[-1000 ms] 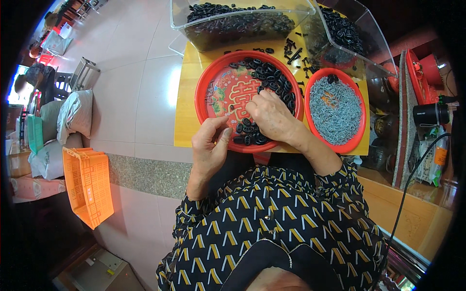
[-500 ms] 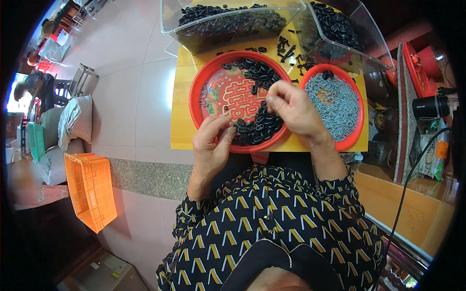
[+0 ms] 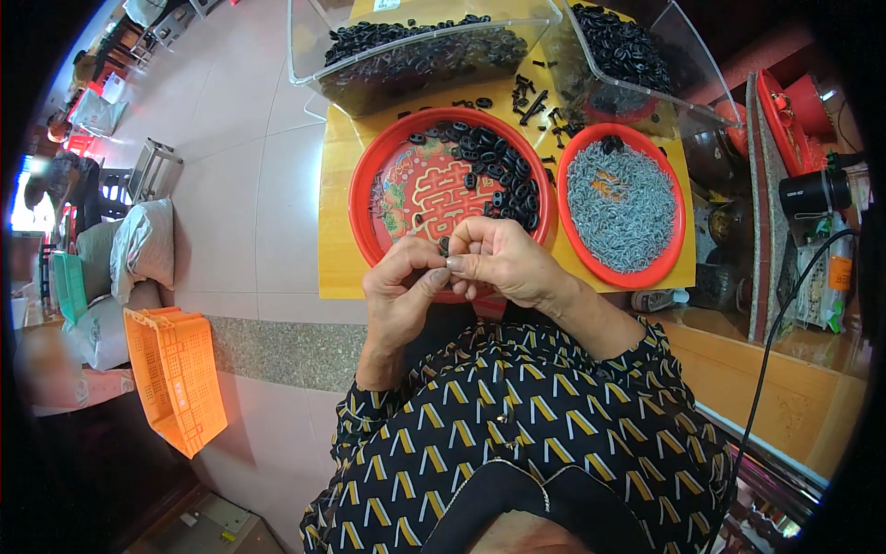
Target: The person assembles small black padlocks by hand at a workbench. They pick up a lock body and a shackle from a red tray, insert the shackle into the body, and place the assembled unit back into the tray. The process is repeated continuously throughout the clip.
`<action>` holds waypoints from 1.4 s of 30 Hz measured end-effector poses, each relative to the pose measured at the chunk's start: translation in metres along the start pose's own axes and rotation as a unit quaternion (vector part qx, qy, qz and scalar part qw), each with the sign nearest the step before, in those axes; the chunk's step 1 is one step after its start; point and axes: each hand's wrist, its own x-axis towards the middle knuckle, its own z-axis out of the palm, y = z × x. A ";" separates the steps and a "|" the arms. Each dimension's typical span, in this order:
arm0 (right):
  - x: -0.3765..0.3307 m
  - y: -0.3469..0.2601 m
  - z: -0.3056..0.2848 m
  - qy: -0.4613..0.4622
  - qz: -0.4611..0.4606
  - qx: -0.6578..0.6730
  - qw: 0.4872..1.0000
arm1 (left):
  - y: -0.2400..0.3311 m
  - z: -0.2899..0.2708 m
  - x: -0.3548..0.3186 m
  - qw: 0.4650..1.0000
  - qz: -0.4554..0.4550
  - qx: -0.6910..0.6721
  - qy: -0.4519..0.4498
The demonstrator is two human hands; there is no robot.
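The left hand (image 3: 401,277) and the right hand (image 3: 508,263) meet fingertip to fingertip, each grip narrowed to a pinch around one small dark piece (image 3: 444,245); its exact shape is too small to tell. For handling this fine, it seems best to steady the piece with the left grip, turn or press with the right thumb and index finger, and leave the fingertips clear enough to see its face. Working low over the tray is sensible, since a slipped piece would likely land inside.

Just beyond the grip, the round red plastic tray with a gold pattern (image 3: 362,208) holds glossy black oval pieces with holes (image 3: 498,162), heaped along its far and right sides. Right of the grip, an oval red plastic tray (image 3: 632,278) is filled with small grey metal screws (image 3: 618,217). Farther beyond stand two clear plastic boxes (image 3: 443,46) of black pieces, all on the yellow desk (image 3: 334,268). Well left of the grip is an orange perforated plastic crate (image 3: 189,379).
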 end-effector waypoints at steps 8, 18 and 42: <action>0.025 -0.036 -0.046 0.098 -0.266 -0.684 0.672 | -0.014 -0.006 -0.006 0.997 -0.011 0.017 0.081; 0.031 -0.028 -0.038 0.018 -0.180 -0.779 0.601 | -0.013 -0.008 -0.007 0.997 -0.013 0.014 0.081; 0.037 -0.017 -0.041 0.049 -0.206 -0.809 0.548 | -0.009 -0.002 -0.005 0.995 -0.001 0.038 0.089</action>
